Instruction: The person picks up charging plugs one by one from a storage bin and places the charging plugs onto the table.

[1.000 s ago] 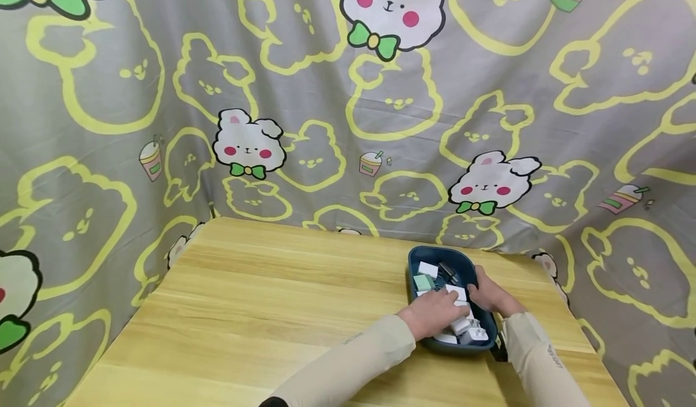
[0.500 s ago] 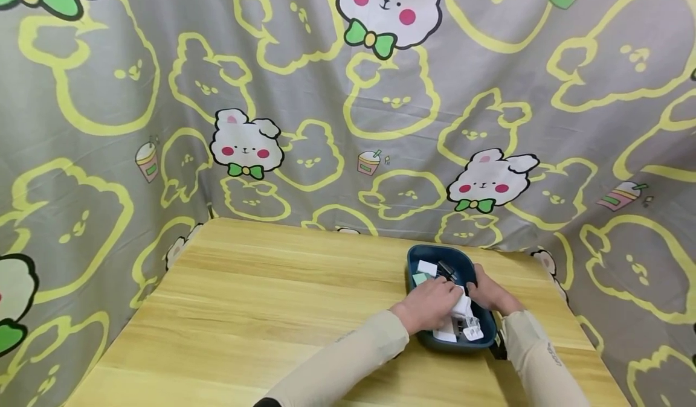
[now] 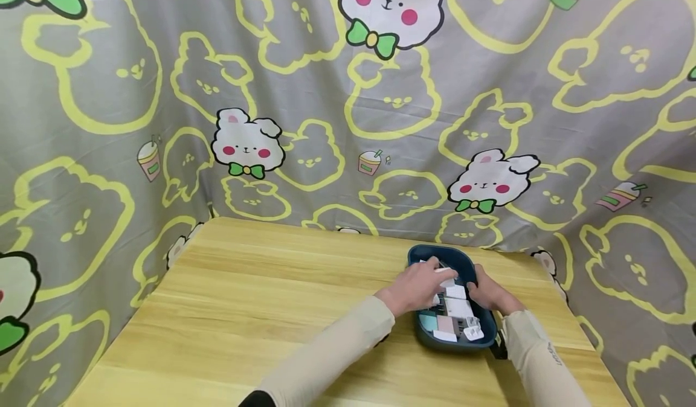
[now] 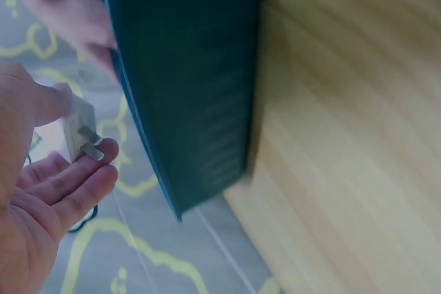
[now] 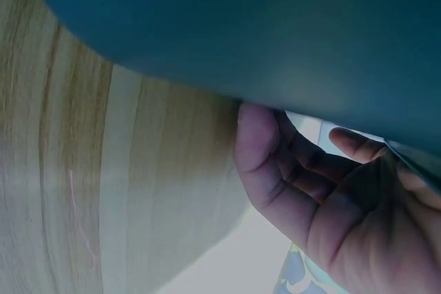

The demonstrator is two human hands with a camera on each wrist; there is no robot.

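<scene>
My left hand (image 3: 414, 286) pinches a white plug-in charger (image 3: 447, 275) above the far half of a dark blue plastic bin (image 3: 455, 348). In the left wrist view the thumb and fingers hold this charger (image 4: 79, 125), and its two flat metal prongs face outward. My right hand (image 3: 490, 292) grips the bin's right side, thumb over the rim. Its curled fingers (image 5: 258, 142) press against the outer wall in the right wrist view. Inside the bin lie several white chargers (image 3: 458, 307), a pale teal one (image 3: 428, 322) and a pinkish one (image 3: 447, 324).
The bin stands on a light wood-grain table (image 3: 283, 298), near its right back corner. A dark handle (image 3: 498, 348) sticks out at the bin's near right corner. Grey cloth (image 3: 315, 93) printed with rabbits hangs behind and on both sides.
My left hand was down among the chargers; it has moved up and toward the far left with one pinched. The teal and pinkish chargers now show at the near end. The right hand stays.
</scene>
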